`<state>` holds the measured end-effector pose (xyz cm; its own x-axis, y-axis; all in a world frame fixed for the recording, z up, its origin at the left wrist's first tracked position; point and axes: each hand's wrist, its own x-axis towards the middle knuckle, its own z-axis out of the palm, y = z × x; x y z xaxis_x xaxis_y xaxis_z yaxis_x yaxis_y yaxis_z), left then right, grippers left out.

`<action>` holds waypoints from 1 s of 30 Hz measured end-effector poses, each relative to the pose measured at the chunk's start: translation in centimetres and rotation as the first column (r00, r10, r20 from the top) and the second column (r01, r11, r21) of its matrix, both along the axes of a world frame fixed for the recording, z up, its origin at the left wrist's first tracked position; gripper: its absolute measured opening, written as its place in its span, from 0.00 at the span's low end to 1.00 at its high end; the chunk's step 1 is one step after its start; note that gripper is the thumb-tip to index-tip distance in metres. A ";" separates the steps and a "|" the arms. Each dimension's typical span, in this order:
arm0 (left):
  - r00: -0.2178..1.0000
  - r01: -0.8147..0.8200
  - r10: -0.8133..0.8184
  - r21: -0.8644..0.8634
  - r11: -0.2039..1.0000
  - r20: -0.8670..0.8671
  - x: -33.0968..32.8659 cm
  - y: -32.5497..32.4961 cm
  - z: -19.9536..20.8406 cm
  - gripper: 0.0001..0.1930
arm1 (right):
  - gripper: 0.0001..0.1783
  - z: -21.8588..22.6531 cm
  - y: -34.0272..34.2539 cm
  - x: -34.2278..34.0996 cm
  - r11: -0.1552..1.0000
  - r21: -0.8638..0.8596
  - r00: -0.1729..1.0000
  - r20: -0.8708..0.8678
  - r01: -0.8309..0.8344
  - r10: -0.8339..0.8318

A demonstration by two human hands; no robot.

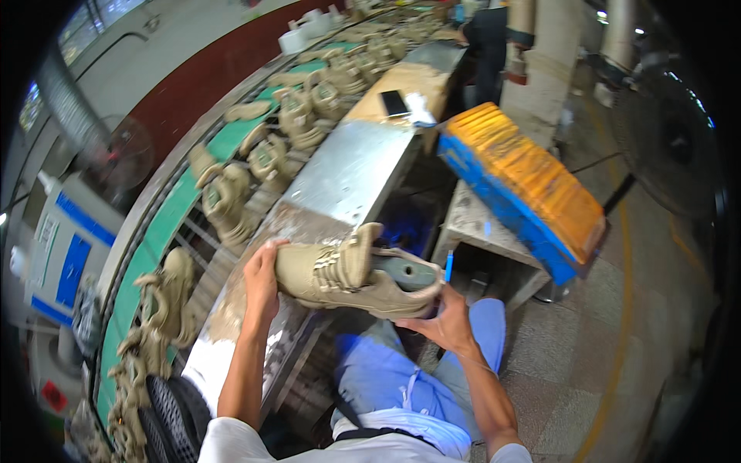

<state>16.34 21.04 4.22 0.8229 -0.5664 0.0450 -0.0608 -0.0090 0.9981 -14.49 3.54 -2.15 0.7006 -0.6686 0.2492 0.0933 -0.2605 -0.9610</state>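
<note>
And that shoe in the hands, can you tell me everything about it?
The shoe is tan and looks like fabric, with pale laces across the front and its tongue sticking up. Inside the opening sits a grey-green form with a dark hole. Its toe points left; the left hand holds the toe end, the right hand the heel. Its underside is hidden.
</note>
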 end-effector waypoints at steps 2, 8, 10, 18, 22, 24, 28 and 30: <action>0.987 0.143 -0.139 -0.049 0.988 0.079 -1.9 -8.6 2.7 0.22 | 0.52 4.3 -2.6 -4.2 0.972 -0.104 0.976 -0.047 0.209 -0.215; 0.859 0.512 -0.460 -0.321 0.797 0.226 -5.9 -35.4 10.8 0.25 | 0.46 14.6 -14.7 -10.6 0.723 -0.385 0.812 0.146 0.573 -0.565; 0.787 0.488 -0.397 -0.084 0.869 0.472 -8.4 -40.4 11.1 0.25 | 0.45 15.5 -17.5 -11.7 0.700 -0.361 0.760 0.038 0.616 -0.649; 0.526 0.850 -0.797 -0.137 0.509 0.297 -4.6 -43.3 6.8 0.39 | 0.48 12.1 -22.5 -13.4 0.779 -0.276 0.814 0.021 0.562 -0.580; 0.365 0.926 -0.850 -0.054 0.373 0.379 -3.4 -39.3 7.9 0.58 | 0.49 12.5 -23.8 -14.1 0.847 -0.248 0.876 0.013 0.470 -0.483; 0.393 0.916 -0.846 -0.074 0.394 0.362 -3.5 -39.3 7.2 0.60 | 0.49 13.1 -24.7 -14.4 0.865 -0.260 0.896 0.002 0.430 -0.445; 0.415 0.907 -0.834 -0.090 0.412 0.364 -3.5 -38.9 7.1 0.59 | 0.47 12.7 -25.5 -14.7 0.881 -0.231 0.908 0.030 0.412 -0.417; 0.401 0.914 -0.841 -0.093 0.396 0.364 -3.3 -39.3 6.8 0.59 | 0.46 12.8 -25.8 -14.6 0.882 -0.192 0.901 0.024 0.430 -0.434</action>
<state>13.06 -18.23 11.04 -0.1900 -0.8994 0.3936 -0.0983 0.4163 0.9039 -29.13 -22.30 10.60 0.3590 -0.8483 0.3893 -0.0880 -0.4460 -0.8907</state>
